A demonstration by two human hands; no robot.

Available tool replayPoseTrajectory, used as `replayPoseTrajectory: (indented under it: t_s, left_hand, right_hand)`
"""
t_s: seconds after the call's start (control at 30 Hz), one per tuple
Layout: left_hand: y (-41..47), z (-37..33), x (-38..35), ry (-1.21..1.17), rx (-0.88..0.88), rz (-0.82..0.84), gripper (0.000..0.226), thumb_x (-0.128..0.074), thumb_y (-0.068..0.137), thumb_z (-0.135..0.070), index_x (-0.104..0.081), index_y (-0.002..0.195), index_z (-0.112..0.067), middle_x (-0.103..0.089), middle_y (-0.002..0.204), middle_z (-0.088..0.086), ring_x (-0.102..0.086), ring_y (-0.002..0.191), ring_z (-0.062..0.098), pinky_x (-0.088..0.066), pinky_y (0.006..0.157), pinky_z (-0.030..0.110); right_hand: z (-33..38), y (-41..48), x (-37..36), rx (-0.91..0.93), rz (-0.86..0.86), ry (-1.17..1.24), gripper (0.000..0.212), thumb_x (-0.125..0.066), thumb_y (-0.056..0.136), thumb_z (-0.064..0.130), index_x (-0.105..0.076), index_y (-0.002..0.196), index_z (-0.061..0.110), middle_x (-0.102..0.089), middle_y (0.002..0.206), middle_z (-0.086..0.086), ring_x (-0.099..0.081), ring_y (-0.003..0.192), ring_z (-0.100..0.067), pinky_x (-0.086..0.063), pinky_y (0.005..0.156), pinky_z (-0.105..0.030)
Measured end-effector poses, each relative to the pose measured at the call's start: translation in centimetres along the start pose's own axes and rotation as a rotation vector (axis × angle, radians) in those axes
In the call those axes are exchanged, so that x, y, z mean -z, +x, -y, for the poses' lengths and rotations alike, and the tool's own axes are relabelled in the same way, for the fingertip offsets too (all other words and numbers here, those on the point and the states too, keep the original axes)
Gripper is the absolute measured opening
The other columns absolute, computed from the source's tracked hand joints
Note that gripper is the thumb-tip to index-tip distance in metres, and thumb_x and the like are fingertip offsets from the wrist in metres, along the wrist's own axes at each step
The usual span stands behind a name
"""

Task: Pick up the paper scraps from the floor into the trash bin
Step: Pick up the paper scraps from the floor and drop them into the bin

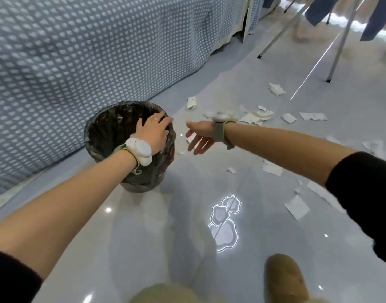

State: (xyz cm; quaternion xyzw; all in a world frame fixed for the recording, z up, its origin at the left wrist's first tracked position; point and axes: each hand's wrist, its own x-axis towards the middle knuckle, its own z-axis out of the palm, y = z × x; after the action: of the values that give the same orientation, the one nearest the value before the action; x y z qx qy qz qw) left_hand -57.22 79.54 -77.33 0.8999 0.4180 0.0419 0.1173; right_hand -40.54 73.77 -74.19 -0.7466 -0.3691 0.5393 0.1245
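Observation:
A round trash bin (104, 136) lined with a black bag stands on the glossy grey floor beside the bed. My left hand (153, 133) grips the bin's right rim, fingers curled over the edge. My right hand (198, 137) hangs just right of the bin, fingers straight and spread, holding nothing. White paper scraps lie scattered on the floor: one crumpled scrap (191, 103) behind the bin, a cluster (258, 115) past my right wrist, a scrap (277, 89) farther back, a flat scrap (297, 207) at the right, and a small scrap (272, 167) under my right forearm.
A bed with a blue dotted cover (78, 62) fills the left side. Metal legs of a drying rack (338, 51) stand at the back right with clothes hanging above. My tan slippers (286, 278) are at the bottom edge.

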Motion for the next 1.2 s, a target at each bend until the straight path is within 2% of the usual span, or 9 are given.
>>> replayPoseTrajectory:
  t_s: [0.1, 0.23, 0.37, 0.53, 0.6, 0.77, 0.93, 1.07, 1.2]
  left_hand:
    - [2.0, -3.9, -0.5, 0.065, -0.048, -0.052, 0.047, -0.039, 0.098, -0.023, -0.031, 0.144, -0.023, -0.019, 0.157, 0.006, -0.015, 0.146, 0.024, -0.006, 0.117, 0.053]
    - [5.1, -10.9, -2.5, 0.09, -0.186, -0.118, 0.045, -0.043, 0.095, -0.019, -0.039, 0.139, -0.021, -0.027, 0.155, 0.004, -0.02, 0.145, 0.022, -0.01, 0.118, 0.045]
    - [7.0, -15.8, -8.1, 0.034, -0.35, 0.138, 0.043, -0.047, 0.094, -0.025, -0.044, 0.136, -0.02, -0.038, 0.149, 0.002, -0.042, 0.132, 0.026, -0.032, 0.109, 0.037]
    - [5.0, -15.3, -18.1, -0.042, -0.115, 0.424, 0.067, -0.057, 0.088, -0.038, -0.028, 0.146, -0.02, -0.021, 0.157, 0.004, -0.024, 0.144, 0.021, -0.024, 0.116, 0.037]
    - [4.0, -14.2, -21.5, -0.056, 0.023, 0.455, 0.073, -0.058, 0.087, -0.037, -0.021, 0.148, -0.02, -0.013, 0.159, 0.005, -0.015, 0.146, 0.022, -0.017, 0.119, 0.041]
    - [1.9, -13.1, -25.9, -0.142, 0.231, 0.234, 0.071, -0.06, 0.086, -0.035, -0.027, 0.146, -0.016, -0.023, 0.155, 0.009, -0.024, 0.14, 0.029, -0.026, 0.113, 0.039]
    - [2.5, -12.9, -26.8, -0.261, 0.279, 0.071, 0.065, -0.064, 0.084, -0.037, -0.04, 0.139, -0.012, -0.038, 0.141, 0.01, -0.034, 0.127, 0.031, -0.036, 0.105, 0.038]
    - [3.2, -13.0, -26.9, -0.369, 0.316, -0.007, 0.054, -0.067, 0.083, -0.032, -0.053, 0.131, -0.011, -0.046, 0.13, 0.01, -0.039, 0.122, 0.028, -0.038, 0.102, 0.032]
    - [3.5, -12.6, -27.5, -0.533, 0.359, -0.125, 0.022, -0.065, 0.086, -0.015, -0.068, 0.103, -0.002, -0.055, 0.109, 0.013, -0.051, 0.108, 0.028, -0.045, 0.094, 0.033]
  right_hand:
    - [-4.9, 0.4, 5.5, -0.043, -0.076, -0.237, 0.041, -0.035, 0.099, 0.032, -0.045, 0.129, 0.006, -0.065, 0.1, -0.012, -0.063, 0.068, -0.021, -0.055, 0.064, -0.029]
    - [-12.1, 1.7, 8.8, -0.177, 0.026, -0.516, 0.038, -0.043, 0.097, 0.023, -0.043, 0.133, 0.011, -0.06, 0.1, -0.007, -0.059, 0.068, -0.019, -0.051, 0.061, -0.027]
    - [-18.9, 4.5, 9.0, -0.191, 0.082, -0.596, 0.045, -0.05, 0.093, 0.024, -0.037, 0.136, 0.02, -0.051, 0.111, -0.01, -0.057, 0.085, -0.026, -0.049, 0.066, -0.027]
    - [-26.0, 7.4, 8.2, 0.066, 0.08, -0.954, 0.071, -0.062, 0.078, 0.049, -0.028, 0.138, 0.035, -0.044, 0.129, 0.0, -0.053, 0.11, -0.027, -0.044, 0.092, -0.038]
    - [-28.2, 8.0, 7.1, 0.212, 0.138, -0.879, 0.079, -0.071, 0.068, 0.051, -0.031, 0.134, 0.032, -0.048, 0.124, 0.003, -0.056, 0.109, -0.023, -0.042, 0.092, -0.031]
    - [-32.8, 7.9, 4.7, 0.44, 0.004, -0.846, 0.073, -0.073, 0.059, 0.065, -0.043, 0.116, 0.031, -0.05, 0.095, 0.009, -0.052, 0.097, -0.02, -0.038, 0.084, -0.027]
    - [-33.8, 8.8, 5.5, 0.603, 0.065, -0.876, 0.071, -0.064, 0.063, 0.074, -0.042, 0.118, 0.034, -0.055, 0.102, 0.013, -0.048, 0.101, -0.013, -0.034, 0.088, -0.023]
    - [-35.4, 9.5, 6.0, 0.71, 0.053, -0.939, 0.055, -0.06, 0.073, 0.064, -0.049, 0.115, 0.03, -0.058, 0.109, 0.012, -0.043, 0.097, -0.01, -0.031, 0.084, -0.023]
    - [-36.3, 9.4, 4.7, 0.732, -0.101, -0.768, 0.037, -0.039, 0.081, 0.052, -0.06, 0.092, 0.023, -0.062, 0.086, 0.01, -0.035, 0.079, -0.007, -0.032, 0.075, -0.025]
